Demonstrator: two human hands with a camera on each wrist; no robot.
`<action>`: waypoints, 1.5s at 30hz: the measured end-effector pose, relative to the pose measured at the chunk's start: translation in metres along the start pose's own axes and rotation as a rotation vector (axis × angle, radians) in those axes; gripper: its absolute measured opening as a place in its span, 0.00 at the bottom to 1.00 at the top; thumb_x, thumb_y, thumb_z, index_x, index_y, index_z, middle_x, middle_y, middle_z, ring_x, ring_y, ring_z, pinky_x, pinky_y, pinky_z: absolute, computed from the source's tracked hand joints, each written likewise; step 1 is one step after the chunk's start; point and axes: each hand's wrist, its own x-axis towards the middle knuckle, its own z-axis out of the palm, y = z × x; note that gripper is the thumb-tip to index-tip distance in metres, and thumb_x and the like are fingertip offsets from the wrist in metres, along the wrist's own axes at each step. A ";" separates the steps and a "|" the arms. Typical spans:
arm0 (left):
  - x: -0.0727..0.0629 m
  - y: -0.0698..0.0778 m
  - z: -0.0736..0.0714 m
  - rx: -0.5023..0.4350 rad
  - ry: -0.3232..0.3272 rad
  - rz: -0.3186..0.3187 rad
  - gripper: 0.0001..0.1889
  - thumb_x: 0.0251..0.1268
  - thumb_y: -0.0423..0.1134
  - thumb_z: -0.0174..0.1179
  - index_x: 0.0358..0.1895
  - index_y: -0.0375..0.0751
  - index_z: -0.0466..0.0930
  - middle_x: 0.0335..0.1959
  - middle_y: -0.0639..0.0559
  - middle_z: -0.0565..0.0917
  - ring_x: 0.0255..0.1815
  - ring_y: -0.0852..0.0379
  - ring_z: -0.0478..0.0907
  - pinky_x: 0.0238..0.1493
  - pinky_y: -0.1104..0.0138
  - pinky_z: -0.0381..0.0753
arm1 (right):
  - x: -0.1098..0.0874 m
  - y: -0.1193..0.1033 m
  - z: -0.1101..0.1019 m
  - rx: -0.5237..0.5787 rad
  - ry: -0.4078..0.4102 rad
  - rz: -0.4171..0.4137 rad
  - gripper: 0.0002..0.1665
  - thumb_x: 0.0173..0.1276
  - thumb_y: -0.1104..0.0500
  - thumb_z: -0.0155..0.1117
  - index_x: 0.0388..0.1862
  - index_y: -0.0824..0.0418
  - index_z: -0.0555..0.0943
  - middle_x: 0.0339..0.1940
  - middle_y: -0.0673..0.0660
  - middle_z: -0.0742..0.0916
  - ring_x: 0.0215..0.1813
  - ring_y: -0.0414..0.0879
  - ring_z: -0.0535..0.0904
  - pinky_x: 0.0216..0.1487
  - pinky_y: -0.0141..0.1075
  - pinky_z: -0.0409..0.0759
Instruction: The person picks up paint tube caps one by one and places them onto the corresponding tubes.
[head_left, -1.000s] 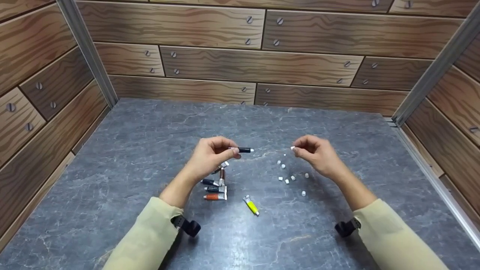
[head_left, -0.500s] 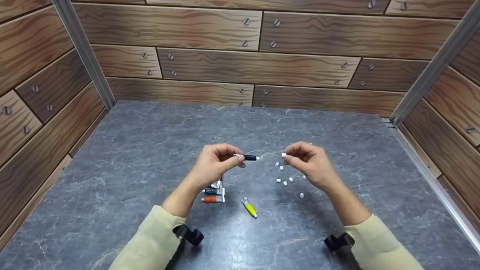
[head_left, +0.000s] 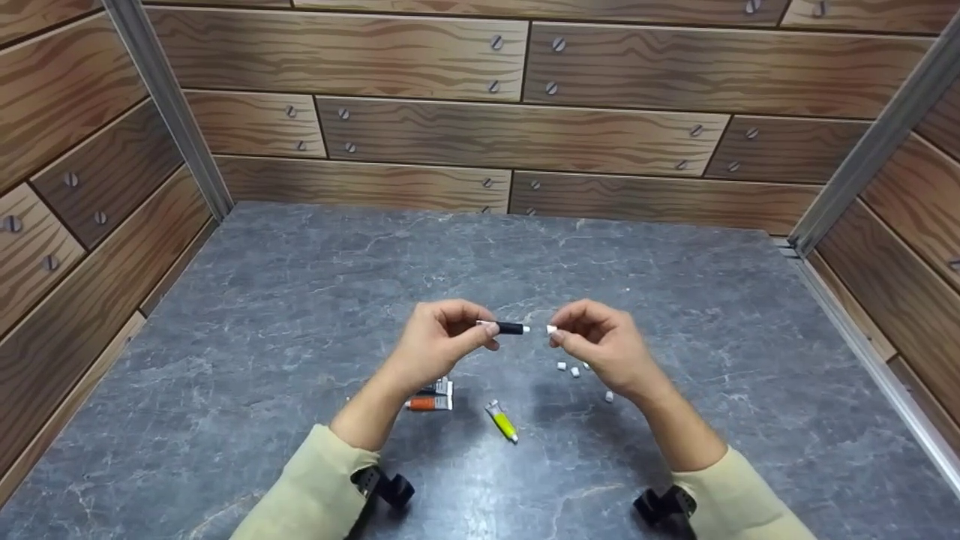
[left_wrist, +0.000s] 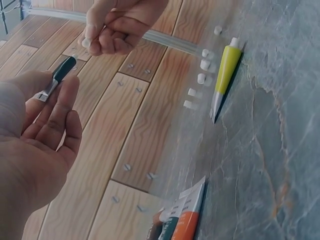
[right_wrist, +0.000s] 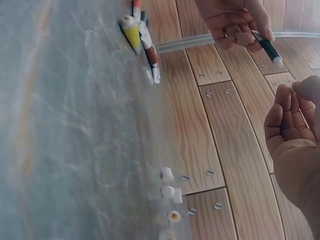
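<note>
My left hand (head_left: 439,345) pinches a small dark paint tube (head_left: 511,328) by its crimped end, between thumb and fingers. The tube lies level, its white nozzle pointing right; the left wrist view shows its body as dark green (left_wrist: 64,69). Facing it, my right hand (head_left: 604,345) pinches a small white cap (head_left: 552,330) at the fingertips. A short gap separates nozzle and cap, and both hands are above the table. In the right wrist view the cap is hidden by the fingers (right_wrist: 283,97).
A yellow paint tube (head_left: 504,424) lies on the grey marbled table (head_left: 300,285) in front of the hands. Several tubes, one orange (head_left: 422,403), lie together near the left wrist, partly covered by it. Loose white caps (head_left: 575,372) are scattered below the right hand. Wood-patterned walls (head_left: 420,127) enclose the table.
Both hands have come toward each other and nearer the body, narrowing the gap between tube and cap. Each keeps its hold; the left forearm now covers more of the tube pile.
</note>
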 end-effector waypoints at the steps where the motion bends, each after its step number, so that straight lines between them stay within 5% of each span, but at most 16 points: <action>1: 0.000 0.000 0.001 -0.003 0.001 0.005 0.05 0.71 0.33 0.70 0.44 0.35 0.90 0.35 0.47 0.91 0.37 0.44 0.90 0.40 0.64 0.86 | -0.001 0.000 0.001 0.000 0.002 0.003 0.07 0.69 0.75 0.69 0.44 0.71 0.84 0.35 0.56 0.89 0.37 0.46 0.87 0.33 0.30 0.81; 12: -0.001 -0.005 0.007 -0.022 -0.014 0.044 0.06 0.72 0.34 0.70 0.45 0.35 0.90 0.36 0.47 0.91 0.36 0.47 0.90 0.40 0.65 0.86 | -0.008 0.004 0.008 0.008 0.015 -0.012 0.08 0.71 0.74 0.68 0.47 0.71 0.87 0.34 0.59 0.89 0.36 0.48 0.87 0.35 0.33 0.84; 19: -0.002 -0.006 0.005 -0.016 -0.007 0.041 0.06 0.72 0.35 0.70 0.45 0.37 0.91 0.36 0.48 0.91 0.35 0.48 0.90 0.40 0.55 0.88 | -0.005 0.001 0.008 0.014 0.011 -0.021 0.08 0.70 0.74 0.69 0.46 0.71 0.87 0.35 0.57 0.90 0.36 0.46 0.87 0.34 0.33 0.85; 29: -0.003 -0.004 0.007 -0.021 0.010 0.032 0.05 0.71 0.33 0.71 0.45 0.36 0.91 0.36 0.48 0.91 0.35 0.50 0.89 0.39 0.64 0.86 | -0.006 0.002 0.010 0.001 -0.003 -0.015 0.06 0.70 0.72 0.71 0.45 0.69 0.87 0.35 0.59 0.90 0.35 0.45 0.87 0.32 0.32 0.82; 45: -0.001 -0.009 0.012 -0.020 -0.004 0.037 0.06 0.72 0.33 0.70 0.45 0.35 0.90 0.36 0.46 0.91 0.35 0.50 0.89 0.40 0.62 0.87 | -0.006 0.006 0.011 -0.008 -0.015 0.007 0.06 0.71 0.70 0.72 0.45 0.68 0.88 0.34 0.61 0.90 0.32 0.44 0.85 0.29 0.31 0.79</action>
